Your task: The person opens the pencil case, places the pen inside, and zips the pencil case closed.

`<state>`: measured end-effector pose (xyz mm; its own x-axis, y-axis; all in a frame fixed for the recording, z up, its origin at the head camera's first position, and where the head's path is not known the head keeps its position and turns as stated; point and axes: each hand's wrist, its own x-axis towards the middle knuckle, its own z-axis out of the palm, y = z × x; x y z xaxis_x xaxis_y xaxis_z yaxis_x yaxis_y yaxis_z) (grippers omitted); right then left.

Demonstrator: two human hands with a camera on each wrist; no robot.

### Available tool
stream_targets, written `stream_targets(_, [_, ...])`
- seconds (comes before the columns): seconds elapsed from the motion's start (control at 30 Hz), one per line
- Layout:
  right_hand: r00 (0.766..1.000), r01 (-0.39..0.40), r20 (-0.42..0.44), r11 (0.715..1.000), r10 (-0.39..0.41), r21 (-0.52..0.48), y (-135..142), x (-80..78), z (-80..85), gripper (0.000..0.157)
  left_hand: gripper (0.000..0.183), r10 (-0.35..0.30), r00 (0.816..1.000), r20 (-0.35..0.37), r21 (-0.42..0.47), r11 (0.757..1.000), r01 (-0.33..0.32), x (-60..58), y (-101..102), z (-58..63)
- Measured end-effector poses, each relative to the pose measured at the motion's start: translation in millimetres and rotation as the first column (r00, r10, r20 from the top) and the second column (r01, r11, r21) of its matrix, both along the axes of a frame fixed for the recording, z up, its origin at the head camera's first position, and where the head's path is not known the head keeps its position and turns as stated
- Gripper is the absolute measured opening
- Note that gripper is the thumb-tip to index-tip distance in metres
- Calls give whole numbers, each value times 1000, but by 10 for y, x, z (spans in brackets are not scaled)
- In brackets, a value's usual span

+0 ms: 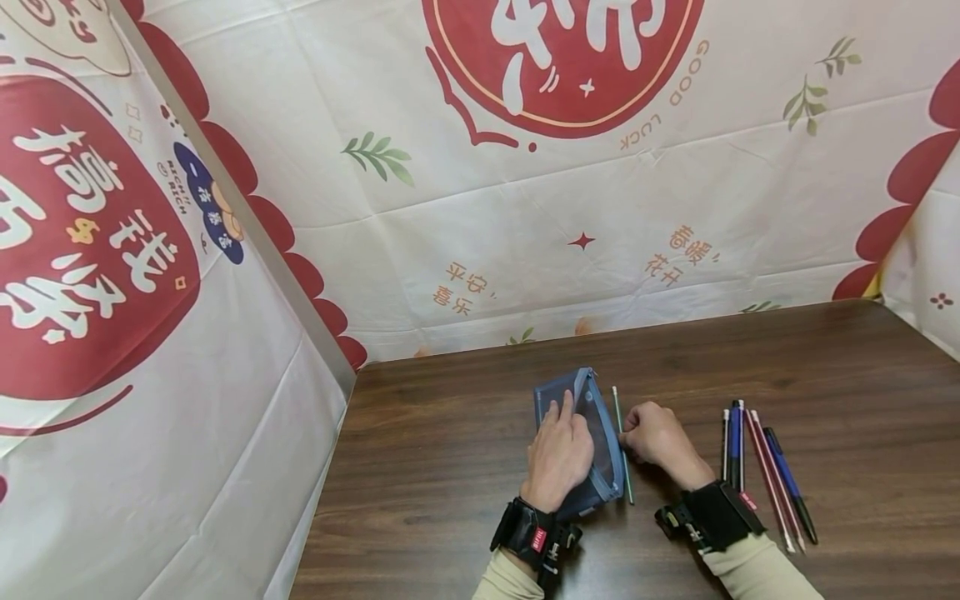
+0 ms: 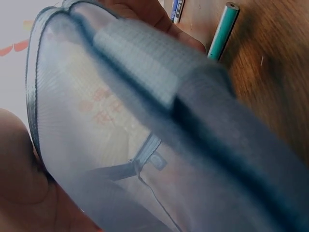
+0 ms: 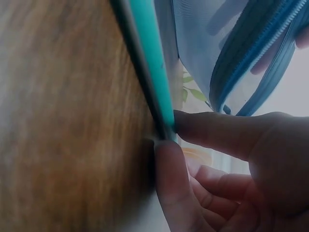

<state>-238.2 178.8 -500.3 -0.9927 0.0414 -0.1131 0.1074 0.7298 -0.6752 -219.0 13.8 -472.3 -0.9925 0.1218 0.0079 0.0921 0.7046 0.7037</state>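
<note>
Pencil, slim and green [image 1: 627,479], lay pinched between thumb and forefinger of my right hand [image 1: 660,433].
It ran just beside a blue mesh zip pouch [image 1: 602,421] on brown wood-grain table [image 1: 420,500]; my left hand [image 1: 558,457] touched the pouch, fingers extended.

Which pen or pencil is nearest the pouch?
The green pencil, lying alongside the pouch, pinched by the right hand. The other pens and pencils lie grouped beyond that hand; none is green.

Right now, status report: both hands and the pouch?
Left hand holding blue pouch, unzipped. Right hand pinching green pencil beside it. Nothing visible between pencil and pouch.
</note>
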Motion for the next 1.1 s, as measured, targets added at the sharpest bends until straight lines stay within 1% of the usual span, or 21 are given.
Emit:
stream_targets(0.17, [1000, -2, 20, 1000, 2, -14, 7, 14, 17, 15, 52, 6, 1000, 9, -11, 1000, -6, 2, 15, 2])
stream_targets(0.47, [999, -13, 39, 1000, 13, -15, 12, 28, 50, 22, 51, 12, 1000, 20, -27, 1000, -11, 9, 27, 8])
stream_targets(0.67, [998, -9, 58, 999, 11, -35, 34, 31, 45, 26, 51, 10, 1000, 28, -11, 1000, -9, 12, 21, 6])
stream_targets(0.9, [998, -19, 63, 1000, 20, -13, 70, 22, 29, 29, 51, 5, 1000, 8, 10, 1000, -6, 21, 14, -5])
stream_targets(1.1, [997, -18, 71, 1000, 19, -17, 90, 17, 47, 29, 51, 0, 1000, 3, 17, 1000, 0, 23, 12, -10])
